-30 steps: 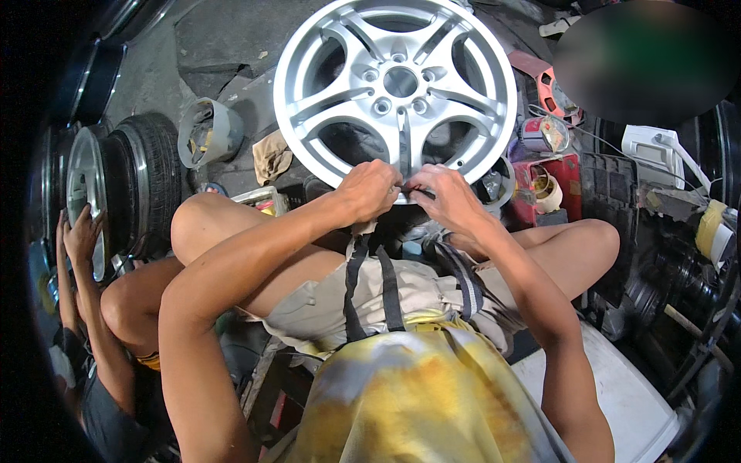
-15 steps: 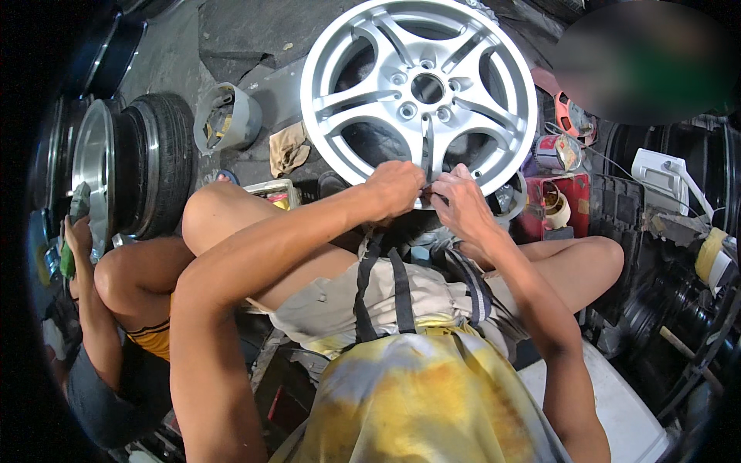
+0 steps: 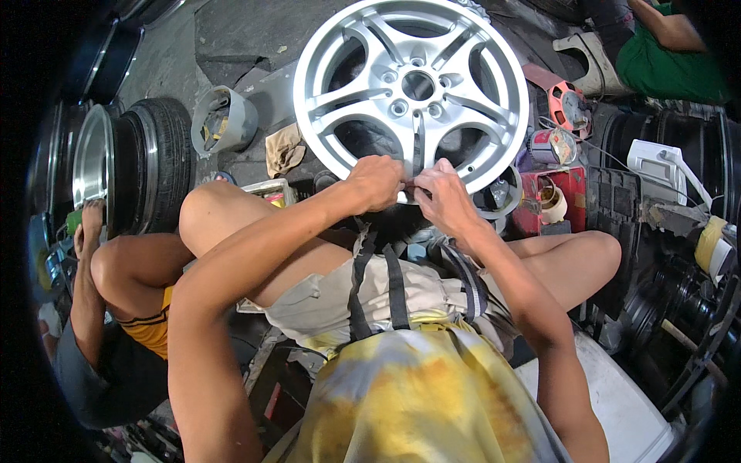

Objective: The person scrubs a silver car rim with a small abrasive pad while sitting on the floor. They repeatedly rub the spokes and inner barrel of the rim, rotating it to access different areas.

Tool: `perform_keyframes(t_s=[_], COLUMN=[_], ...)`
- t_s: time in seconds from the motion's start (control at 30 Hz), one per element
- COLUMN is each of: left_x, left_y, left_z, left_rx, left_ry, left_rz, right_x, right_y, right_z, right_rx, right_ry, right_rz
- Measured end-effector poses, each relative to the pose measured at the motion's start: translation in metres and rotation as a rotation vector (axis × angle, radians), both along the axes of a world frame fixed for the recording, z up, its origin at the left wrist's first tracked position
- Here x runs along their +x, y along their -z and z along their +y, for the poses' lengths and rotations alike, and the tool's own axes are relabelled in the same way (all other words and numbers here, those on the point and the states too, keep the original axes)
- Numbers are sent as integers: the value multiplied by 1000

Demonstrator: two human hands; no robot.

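A silver alloy wheel (image 3: 351, 96) with paired spokes and a ring of bolt holes lies in front of me, face up. At its near rim, my left hand (image 3: 378, 183) is closed, knuckles up, fingers curled in. My right hand (image 3: 445, 197) meets it there, thumb and fingers pinched together at the base of the nearest spoke. The fingertips of both hands almost touch. Whatever lies between them is hidden or too small to make out.
Left of the wheel are a grey bucket (image 3: 225, 121), a crumpled brown paper (image 3: 285, 150) and a standing tyre (image 3: 164, 147). A red box (image 3: 574, 202) and an orange tool (image 3: 569, 109) lie on the right. Co-workers sit at far left and upper right.
The wheel and both my hands sit slightly further left in the picture; the hands stay together at the near rim. The left co-worker's hand has shifted toward the standing rim.
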State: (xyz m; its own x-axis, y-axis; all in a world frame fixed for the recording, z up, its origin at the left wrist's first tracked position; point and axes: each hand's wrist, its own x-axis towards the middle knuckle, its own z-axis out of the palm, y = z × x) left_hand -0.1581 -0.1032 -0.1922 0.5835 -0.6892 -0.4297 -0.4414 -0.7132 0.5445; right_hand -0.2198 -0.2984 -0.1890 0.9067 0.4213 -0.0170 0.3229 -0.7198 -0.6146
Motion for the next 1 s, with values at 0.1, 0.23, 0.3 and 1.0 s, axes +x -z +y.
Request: perform_keyframes(t_s=[0.1, 0.23, 0.3, 1.0], left_x=[-1, 4, 5, -3], left_y=[-5, -8, -10, 7], left_z=[-11, 3, 3, -1], left_rx=[19, -21, -36, 15], left_ry=[-24, 4, 13, 34], left_rz=[43, 36, 21, -40], right_x=[2, 1, 3, 5], right_y=[-8, -3, 1, -7], right_z=[-9, 1, 5, -1], right_rx=[-4, 7, -31, -97], right_ry=[-19, 6, 1, -56], right_rz=[-8, -9, -4, 25])
